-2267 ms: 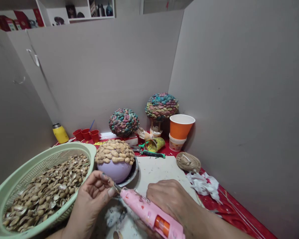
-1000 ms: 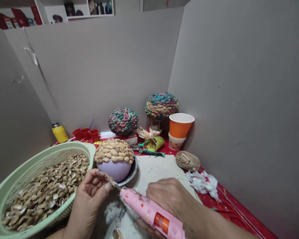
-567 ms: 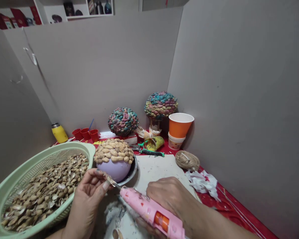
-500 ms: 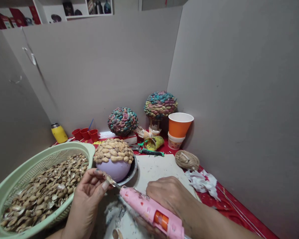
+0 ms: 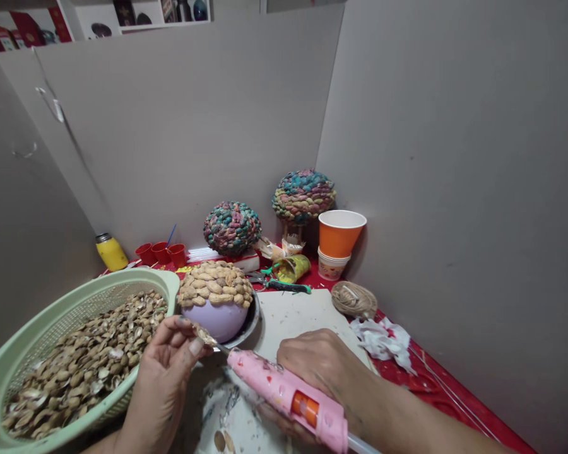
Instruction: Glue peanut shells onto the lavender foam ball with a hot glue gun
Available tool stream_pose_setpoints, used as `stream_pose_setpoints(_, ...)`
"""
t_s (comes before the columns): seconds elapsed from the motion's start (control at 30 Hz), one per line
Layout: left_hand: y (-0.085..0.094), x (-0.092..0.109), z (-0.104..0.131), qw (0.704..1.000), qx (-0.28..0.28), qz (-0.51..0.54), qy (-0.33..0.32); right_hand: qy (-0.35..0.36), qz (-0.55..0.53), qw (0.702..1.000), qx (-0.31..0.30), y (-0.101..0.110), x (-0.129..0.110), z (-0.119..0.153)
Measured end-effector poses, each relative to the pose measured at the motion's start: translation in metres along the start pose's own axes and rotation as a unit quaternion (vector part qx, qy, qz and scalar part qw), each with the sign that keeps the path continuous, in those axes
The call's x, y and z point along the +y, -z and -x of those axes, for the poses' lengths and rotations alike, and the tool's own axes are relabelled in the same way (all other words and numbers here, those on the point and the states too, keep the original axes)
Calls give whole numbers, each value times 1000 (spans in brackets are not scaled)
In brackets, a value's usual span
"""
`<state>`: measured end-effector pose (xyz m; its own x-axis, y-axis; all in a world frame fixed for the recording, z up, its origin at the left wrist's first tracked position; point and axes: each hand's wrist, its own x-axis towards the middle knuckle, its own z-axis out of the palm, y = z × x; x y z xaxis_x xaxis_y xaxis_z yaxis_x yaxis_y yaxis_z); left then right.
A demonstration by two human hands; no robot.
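Between its thumb and fingers, my left hand point(image 5: 173, 359) pinches a peanut shell point(image 5: 206, 336). My right hand point(image 5: 312, 372) is wrapped round a pink glue gun point(image 5: 274, 386), whose metal tip is at the shell. A glue stick point(image 5: 360, 445) sticks out of the gun's back end. Just beyond my left hand, a lilac ball point(image 5: 215, 320) sits in a dark bowl point(image 5: 253, 315), its upper part covered with peanut shells point(image 5: 215, 284). On the left, a green basket point(image 5: 163, 280) holds many loose shells point(image 5: 80, 366).
Two colourful shell-covered balls point(image 5: 233, 228) point(image 5: 303, 197) stand at the back. Near them are an orange cup point(image 5: 341, 233), pliers point(image 5: 288, 287), red cups point(image 5: 161, 253) and a yellow jar point(image 5: 111, 253). Twine point(image 5: 354, 299) and crumpled tissue point(image 5: 385, 343) lie at the right.
The view has shifted slightly. Both hands keep nearly the same pose, with the glue gun's tip still at the shell.
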<state>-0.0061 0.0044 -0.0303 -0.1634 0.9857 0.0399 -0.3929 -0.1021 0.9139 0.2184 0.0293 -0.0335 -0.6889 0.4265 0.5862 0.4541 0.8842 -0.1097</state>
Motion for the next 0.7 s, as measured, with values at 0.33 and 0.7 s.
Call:
stream_pose_setpoints(0.33, -5, 21, 12, 999, 18, 20, 44, -24, 23, 999, -24, 2, -1, 5)
stream_pose_setpoints(0.7, 5, 77, 13, 933, -25, -328, -146, -272, 162, 934, -163, 28, 38, -6)
